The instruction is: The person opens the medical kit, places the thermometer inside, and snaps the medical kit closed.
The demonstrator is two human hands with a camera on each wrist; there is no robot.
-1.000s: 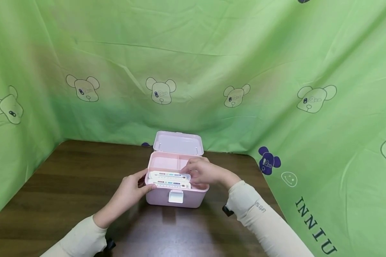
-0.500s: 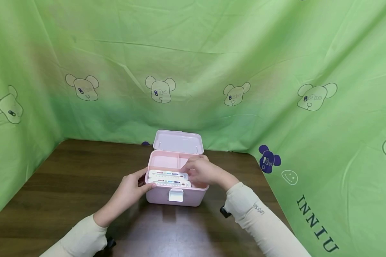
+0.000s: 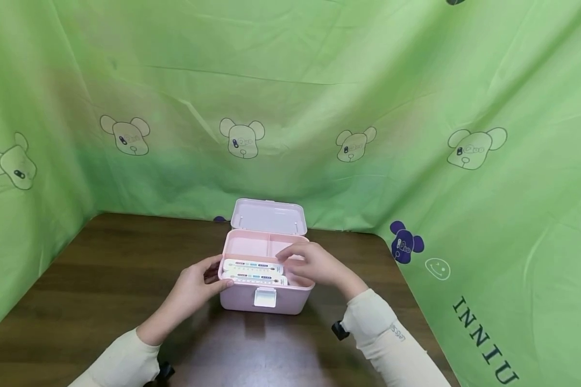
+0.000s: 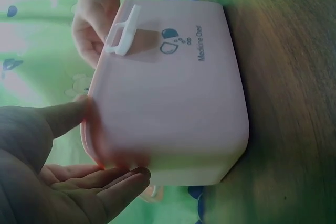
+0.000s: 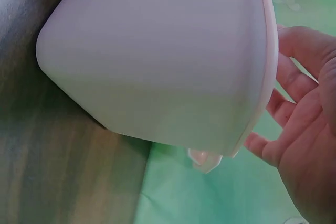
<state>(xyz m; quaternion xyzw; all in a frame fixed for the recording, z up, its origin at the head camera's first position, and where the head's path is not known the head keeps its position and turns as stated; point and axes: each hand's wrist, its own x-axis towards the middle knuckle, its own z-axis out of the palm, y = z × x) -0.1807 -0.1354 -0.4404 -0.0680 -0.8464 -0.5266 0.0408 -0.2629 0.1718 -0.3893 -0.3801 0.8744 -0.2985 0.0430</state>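
Note:
A pink medicine chest (image 3: 266,298) stands on the table with its lid (image 3: 269,216) tipped back. At its front left corner my left hand (image 3: 193,285) holds the wall, thumb at the front rim and fingers along the side, as the left wrist view also shows. Two long white packs (image 3: 252,266) with coloured print lie side by side in the front compartment. Over the chest's right half is my right hand (image 3: 319,263), its fingers loosely bent near the packs' right ends. In the right wrist view those fingertips (image 5: 257,142) are partly hidden behind the chest's rim.
Behind the packs, a divider (image 3: 269,244) splits the chest's rear tray. A white latch (image 3: 265,296) hangs on the front. The brown wooden table (image 3: 101,279) meets a green cloth (image 3: 290,107) at the back and sides.
My right hand has risen slightly from deeper in the chest, and its fingers have spread away from the packs. The rear pack has shifted slightly left. My left hand keeps its hold.

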